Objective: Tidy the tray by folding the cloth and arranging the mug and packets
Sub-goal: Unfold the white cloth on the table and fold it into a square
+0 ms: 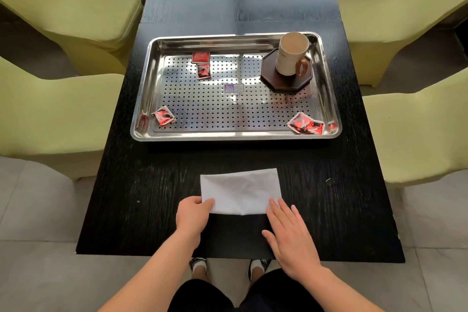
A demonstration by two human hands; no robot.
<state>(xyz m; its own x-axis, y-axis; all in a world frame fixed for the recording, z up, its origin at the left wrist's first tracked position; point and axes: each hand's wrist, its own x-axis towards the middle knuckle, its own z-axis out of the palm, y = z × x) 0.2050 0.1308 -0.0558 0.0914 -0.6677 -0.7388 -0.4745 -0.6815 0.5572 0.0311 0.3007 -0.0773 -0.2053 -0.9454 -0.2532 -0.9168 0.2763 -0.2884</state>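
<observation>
Cloth (240, 191): thin, limp; left hand (191, 218) pinches near-left corner, right hand (291, 233) flat, fingers spread, pressing edge.

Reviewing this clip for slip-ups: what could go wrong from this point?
The cloth is pinned only at its near corners by the left hand and right hand, so a further fold could skew. The packets hug the tray rim, awkward to pinch. The mug stands on a loose coaster and might slide when moved.
</observation>
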